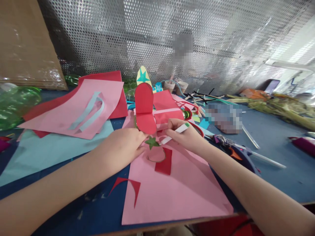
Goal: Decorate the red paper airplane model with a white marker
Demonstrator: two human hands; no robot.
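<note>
A small dark-green star (pixel 152 142) sits over the pink sheet (pixel 177 193), its left point at the closed fingertips of my left hand (pixel 130 142). My right hand (pixel 184 133) grips a white pen (pixel 175 134) with a green end, its lower end slanting down close to the star's right side. Just below the star, a dark curved line (pixel 157 160) shows on the paper beside a small red piece (pixel 165 162). Directly beyond my hands stands a folded red paper shape (pixel 144 101) with rounded ends.
Pink and red sheets (pixel 98 108) and a light-blue sheet (pixel 49 154) lie left, near a green plastic bottle (pixel 18 105). At right are a dark-blue glue gun (pixel 242 157) and clear glue sticks (pixel 268 160). A red offcut (pixel 128 183) lies near the front edge.
</note>
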